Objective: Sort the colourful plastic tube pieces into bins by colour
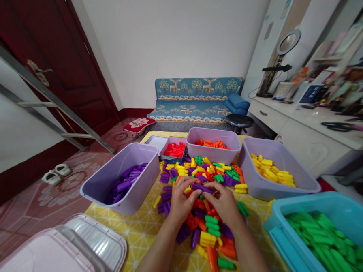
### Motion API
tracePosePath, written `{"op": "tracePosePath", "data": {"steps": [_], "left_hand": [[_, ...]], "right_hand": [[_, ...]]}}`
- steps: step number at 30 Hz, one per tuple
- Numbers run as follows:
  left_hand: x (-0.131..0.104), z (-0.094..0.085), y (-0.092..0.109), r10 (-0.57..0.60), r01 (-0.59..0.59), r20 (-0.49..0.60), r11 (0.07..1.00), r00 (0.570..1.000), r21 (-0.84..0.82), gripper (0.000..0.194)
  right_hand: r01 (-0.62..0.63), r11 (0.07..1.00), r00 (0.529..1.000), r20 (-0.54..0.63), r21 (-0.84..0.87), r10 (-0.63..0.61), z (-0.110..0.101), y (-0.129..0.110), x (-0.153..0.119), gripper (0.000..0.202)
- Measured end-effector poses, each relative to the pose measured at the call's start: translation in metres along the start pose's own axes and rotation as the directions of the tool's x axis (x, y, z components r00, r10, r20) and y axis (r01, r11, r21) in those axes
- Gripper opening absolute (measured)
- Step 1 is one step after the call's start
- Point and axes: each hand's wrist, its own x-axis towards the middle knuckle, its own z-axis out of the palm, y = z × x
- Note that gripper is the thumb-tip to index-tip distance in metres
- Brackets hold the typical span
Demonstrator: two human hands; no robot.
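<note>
Over a mixed pile of small plastic tubes, my left hand (pixel 181 199) and my right hand (pixel 224 201) meet with curled fingers. Between their fingertips is a purple plastic tube (pixel 202 188), lying roughly level; each hand grips an end. Loose purple, yellow, green, orange and red pieces surround both hands, among them green tubes (pixel 212 225) and yellow tubes (pixel 207 239) nearer to me. An orange tube (pixel 212 259) lies at the front of the pile. My fingers partly cover the pieces beneath them.
Around the pile stand a lilac bin of purple pieces (pixel 90 188), a small box of red ones (pixel 172 157), a lilac bin of orange (pixel 212 156), a lilac bin of yellow (pixel 276 193) and a turquoise bin of green (pixel 274 228). Lids (pixel 56 251) lie at front left.
</note>
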Motion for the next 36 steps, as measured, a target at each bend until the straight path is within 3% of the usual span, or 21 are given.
{"op": "tracePosePath", "data": {"steps": [3,6,8,11,14,16,19,22,27,31,36], "left_hand": [[-0.002,0.003,-0.001,-0.131,0.138,0.057,0.981,0.990,-0.133,0.015],[-0.004,0.008,-0.005,-0.262,0.273,0.077,0.913,0.962,-0.302,0.016],[-0.005,0.009,-0.007,-0.300,0.304,0.068,0.887,0.952,-0.346,0.019],[-0.003,0.006,-0.009,-0.320,0.296,-0.028,0.903,0.947,-0.313,0.022],[0.000,-0.001,-0.011,-0.393,0.330,-0.145,0.884,0.908,-0.332,0.027],[0.002,-0.004,-0.012,-0.428,0.353,-0.142,0.859,0.893,-0.370,0.029],[0.003,-0.003,-0.009,-0.444,0.385,-0.039,0.814,0.895,-0.435,0.033],[0.002,0.001,-0.002,-0.454,0.429,0.074,0.759,0.888,-0.489,0.040],[0.001,0.003,0.002,-0.360,0.424,0.224,0.769,0.905,-0.477,0.052],[-0.001,0.004,-0.002,-0.315,0.391,0.238,0.813,0.919,-0.433,0.048],[-0.002,0.004,-0.003,-0.275,0.349,0.247,0.872,0.929,-0.342,0.039]], "right_hand": [[-0.015,0.999,0.999,0.045,0.050,0.013,0.004,-0.009,-0.002,0.016],[-0.025,0.995,0.998,0.066,0.099,0.018,0.007,-0.013,-0.002,0.015],[-0.025,0.995,0.999,0.041,0.101,0.021,0.010,-0.011,-0.002,0.015],[-0.031,0.996,0.998,-0.046,0.079,0.035,0.010,-0.003,-0.002,0.017],[-0.062,0.989,0.987,-0.138,0.132,0.080,0.006,0.005,-0.001,0.024],[-0.081,0.977,0.977,-0.177,0.198,0.117,0.003,0.007,-0.001,0.029],[-0.097,0.955,0.974,-0.173,0.280,0.150,0.005,0.004,0.000,0.034],[-0.115,0.927,0.984,-0.085,0.358,0.155,0.010,-0.001,-0.001,0.039],[-0.028,0.896,0.999,0.041,0.443,0.010,0.015,-0.005,-0.003,0.032],[0.062,0.928,0.995,0.047,0.367,-0.085,0.014,-0.006,-0.002,0.022],[0.070,0.970,0.996,0.037,0.233,-0.081,0.016,-0.003,-0.002,0.027]]}}
